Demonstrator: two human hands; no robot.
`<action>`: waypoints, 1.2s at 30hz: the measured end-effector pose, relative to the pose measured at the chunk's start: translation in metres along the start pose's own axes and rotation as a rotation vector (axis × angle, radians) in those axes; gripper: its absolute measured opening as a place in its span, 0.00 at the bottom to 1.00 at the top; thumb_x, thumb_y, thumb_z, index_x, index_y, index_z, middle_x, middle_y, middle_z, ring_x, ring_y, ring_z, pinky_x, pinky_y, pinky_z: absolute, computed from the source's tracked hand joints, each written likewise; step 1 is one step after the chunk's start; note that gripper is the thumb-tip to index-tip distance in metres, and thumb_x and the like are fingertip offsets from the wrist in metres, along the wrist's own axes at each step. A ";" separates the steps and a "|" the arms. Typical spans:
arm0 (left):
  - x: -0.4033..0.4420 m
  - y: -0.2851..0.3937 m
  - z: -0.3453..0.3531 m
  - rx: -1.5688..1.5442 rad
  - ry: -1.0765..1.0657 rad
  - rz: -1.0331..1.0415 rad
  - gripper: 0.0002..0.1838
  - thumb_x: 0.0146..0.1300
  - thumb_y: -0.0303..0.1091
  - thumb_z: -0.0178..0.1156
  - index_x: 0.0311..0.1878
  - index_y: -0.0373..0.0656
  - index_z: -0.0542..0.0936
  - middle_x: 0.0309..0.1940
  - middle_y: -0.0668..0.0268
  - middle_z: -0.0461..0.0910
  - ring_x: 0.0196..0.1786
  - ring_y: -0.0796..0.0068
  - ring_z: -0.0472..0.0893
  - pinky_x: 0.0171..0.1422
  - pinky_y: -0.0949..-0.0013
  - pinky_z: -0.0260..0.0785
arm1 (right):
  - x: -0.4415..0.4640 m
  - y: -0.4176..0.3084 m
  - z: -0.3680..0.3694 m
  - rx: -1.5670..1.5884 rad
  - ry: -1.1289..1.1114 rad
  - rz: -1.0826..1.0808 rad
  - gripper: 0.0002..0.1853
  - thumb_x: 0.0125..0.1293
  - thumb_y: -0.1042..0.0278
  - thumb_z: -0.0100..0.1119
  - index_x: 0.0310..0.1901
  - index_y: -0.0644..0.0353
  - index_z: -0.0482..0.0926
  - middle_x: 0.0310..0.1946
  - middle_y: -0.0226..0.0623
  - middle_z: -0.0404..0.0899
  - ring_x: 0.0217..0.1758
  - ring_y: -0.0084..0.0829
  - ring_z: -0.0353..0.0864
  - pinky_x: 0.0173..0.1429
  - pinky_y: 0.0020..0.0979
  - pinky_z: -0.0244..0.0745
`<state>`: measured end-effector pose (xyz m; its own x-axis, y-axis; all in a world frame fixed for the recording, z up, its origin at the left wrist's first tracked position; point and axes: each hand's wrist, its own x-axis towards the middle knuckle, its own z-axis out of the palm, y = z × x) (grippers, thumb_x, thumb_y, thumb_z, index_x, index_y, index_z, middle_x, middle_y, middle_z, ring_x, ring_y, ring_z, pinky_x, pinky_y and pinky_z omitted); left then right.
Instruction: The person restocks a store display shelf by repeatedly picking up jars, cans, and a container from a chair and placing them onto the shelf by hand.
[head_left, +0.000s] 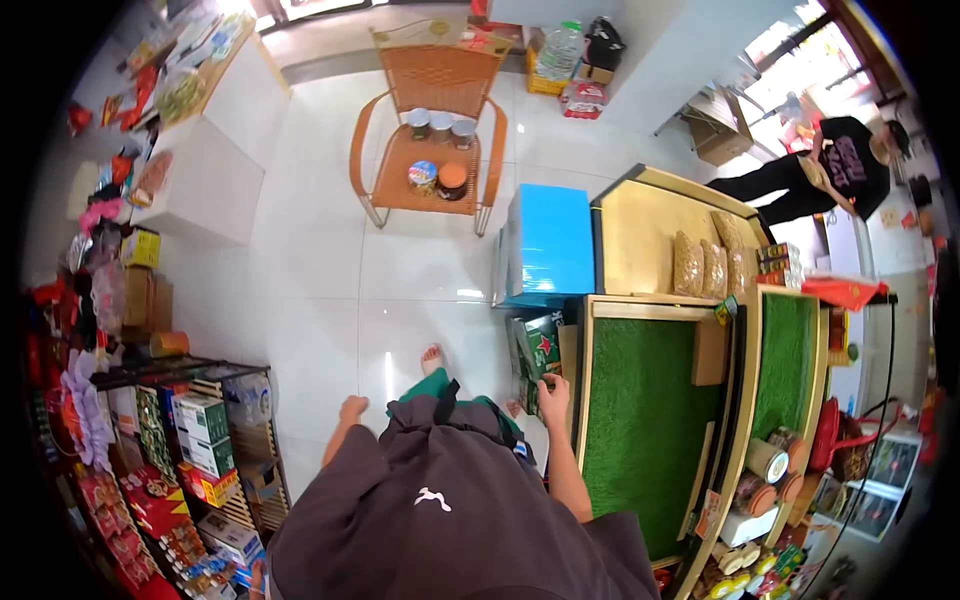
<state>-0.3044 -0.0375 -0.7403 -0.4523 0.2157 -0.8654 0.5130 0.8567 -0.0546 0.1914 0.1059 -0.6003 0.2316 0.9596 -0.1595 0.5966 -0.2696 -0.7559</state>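
My left hand (352,408) hangs at my left side over the tiled floor, its fingers curled in, with nothing visible in it. My right hand (552,398) is beside the green beer carton (540,345), fingers loosely bent and apart, and no held object shows. Whether it touches the carton I cannot tell. The carton stands on the floor against the wooden display stand, just below a large blue box (552,240). Right of my hand is the stand's tray lined with green artificial turf (640,430), with a brown box (710,352) at its far side.
Ahead is a wicker armchair (430,80) with several jars on its seat. Bags of peanuts (688,265) lie on the wooden display top. Shelves of packaged goods (205,440) stand at left. A person in black (850,165) stands at the far right.
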 end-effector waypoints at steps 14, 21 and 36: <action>0.003 0.060 -0.150 -0.556 0.089 0.094 0.25 0.58 0.48 0.56 0.55 0.43 0.77 0.54 0.52 0.78 0.59 0.56 0.75 0.56 0.57 0.72 | 0.125 -0.043 0.098 -0.316 -0.283 0.016 0.17 0.55 0.59 0.60 0.40 0.64 0.80 0.34 0.47 0.83 0.39 0.43 0.83 0.46 0.38 0.76; -0.013 0.248 -0.190 -0.499 0.095 0.741 0.22 0.63 0.45 0.56 0.55 0.41 0.76 0.49 0.49 0.80 0.54 0.56 0.79 0.59 0.61 0.70 | 0.214 -0.081 0.199 -0.133 -0.357 0.054 0.17 0.55 0.59 0.59 0.40 0.64 0.80 0.34 0.50 0.83 0.40 0.46 0.83 0.48 0.40 0.76; 0.031 0.392 -0.316 -0.171 -0.007 0.596 0.23 0.63 0.47 0.55 0.55 0.41 0.75 0.47 0.49 0.80 0.53 0.54 0.78 0.59 0.61 0.69 | 0.318 -0.177 0.292 0.011 -0.473 0.270 0.17 0.57 0.59 0.59 0.44 0.62 0.79 0.36 0.50 0.83 0.40 0.46 0.83 0.48 0.39 0.76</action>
<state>-0.3483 0.4528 -0.6307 -0.1186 0.6779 -0.7255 0.5511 0.6528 0.5198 -0.0648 0.4816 -0.7030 0.0033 0.7885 -0.6150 0.5551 -0.5130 -0.6547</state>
